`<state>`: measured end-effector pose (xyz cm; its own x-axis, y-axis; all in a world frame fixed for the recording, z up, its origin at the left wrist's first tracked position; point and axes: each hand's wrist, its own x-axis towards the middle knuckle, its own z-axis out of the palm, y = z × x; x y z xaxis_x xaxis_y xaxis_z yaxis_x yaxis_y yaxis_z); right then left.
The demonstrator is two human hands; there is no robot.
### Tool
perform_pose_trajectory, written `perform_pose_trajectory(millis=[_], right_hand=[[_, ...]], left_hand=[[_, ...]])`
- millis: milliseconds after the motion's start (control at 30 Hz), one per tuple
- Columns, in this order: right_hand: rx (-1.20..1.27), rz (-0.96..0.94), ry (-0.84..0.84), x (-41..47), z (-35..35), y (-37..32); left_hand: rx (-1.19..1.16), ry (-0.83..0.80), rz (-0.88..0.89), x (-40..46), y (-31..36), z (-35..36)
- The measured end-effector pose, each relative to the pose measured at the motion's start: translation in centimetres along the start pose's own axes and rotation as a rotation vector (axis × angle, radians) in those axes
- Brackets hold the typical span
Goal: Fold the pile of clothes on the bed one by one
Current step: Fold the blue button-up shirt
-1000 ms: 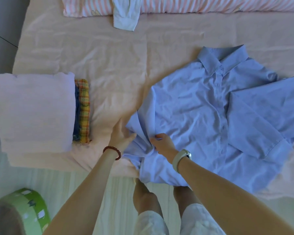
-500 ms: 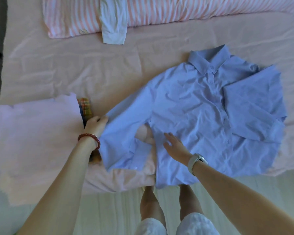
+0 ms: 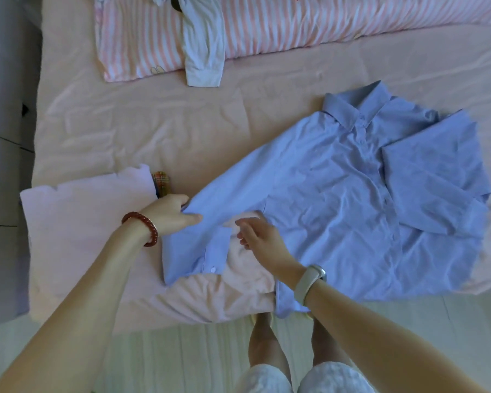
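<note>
My left hand [image 3: 169, 214] pinches the sleeve of the blue shirt [image 3: 338, 199] on the bed [image 3: 153, 131]; my right hand [image 3: 260, 236] hovers relaxed beside that sleeve, holding nothing.

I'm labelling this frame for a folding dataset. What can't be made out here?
- Plaid garment, head view: mostly hidden by the pink folded cloth and the left hand.
- Clothes pile: cut off by the top edge.
- Left fingers: tips tucked under the blue shirt sleeve.

A pale wood-plank floor [image 3: 182, 358] fills the lower frame. A grey cabinet [image 3: 3, 137] stands at the left edge, in soft, even daylight.
</note>
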<state>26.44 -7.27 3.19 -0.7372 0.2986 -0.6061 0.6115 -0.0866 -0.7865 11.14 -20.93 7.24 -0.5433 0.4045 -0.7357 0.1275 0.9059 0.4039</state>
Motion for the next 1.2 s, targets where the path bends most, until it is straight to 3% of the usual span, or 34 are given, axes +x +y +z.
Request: perform_pose_trajectory(millis=[67,133,300,400,467,533,600,767,867,933,1067,1200], right_hand=[[0.332,0.220,-0.143,0.1,0.8,-2.2],[0.412,0.340,-0.167,1.2,0.9,-3.3],[0.246,0.244,0.086,3.1,-0.9,-4.2],[0.307,0.258,0.157,3.6,-2.9,-3.1],[0.388,0.306,0.214,3.5,-4.2,-2.0],[0.459,0.363,0.248,2.8,-5.1,-0.7],[0.446,0.427,0.216,1.5,-5.0,0.9],[0.374,0.536,0.081,-2.6,-4.0,3.6],[0.330,0.456,0.079,-3.9,-4.7,4.3],[0.263,0.390,0.060,-4.4,-5.5,4.4],[0.161,0.298,0.011,-4.7,-6.9,4.6],[0.150,0.261,-0.047,-5.1,-8.4,4.5]], left_hand=[[0.080,0.011,0.126,-1.8,1.3,0.9],[0.100,-0.013,0.235,-3.5,2.3,2.6],[0.307,0.004,0.352,-5.1,1.8,7.0],[0.449,-0.033,0.431,-5.2,1.6,9.1],[0.358,-0.155,0.414,-5.8,2.0,10.1],[0.102,-0.245,0.349,-5.9,2.2,10.9],[-0.095,-0.233,0.265,-5.7,2.6,11.5],[-0.325,-0.233,0.159,-5.2,4.4,11.0],[-0.114,-0.035,0.232,-2.6,4.9,9.2],[0.073,0.005,0.363,-0.4,6.4,8.3],[0.523,-0.079,0.670,3.5,11.6,8.6],[0.808,-0.181,0.739,6.5,15.9,10.2]])
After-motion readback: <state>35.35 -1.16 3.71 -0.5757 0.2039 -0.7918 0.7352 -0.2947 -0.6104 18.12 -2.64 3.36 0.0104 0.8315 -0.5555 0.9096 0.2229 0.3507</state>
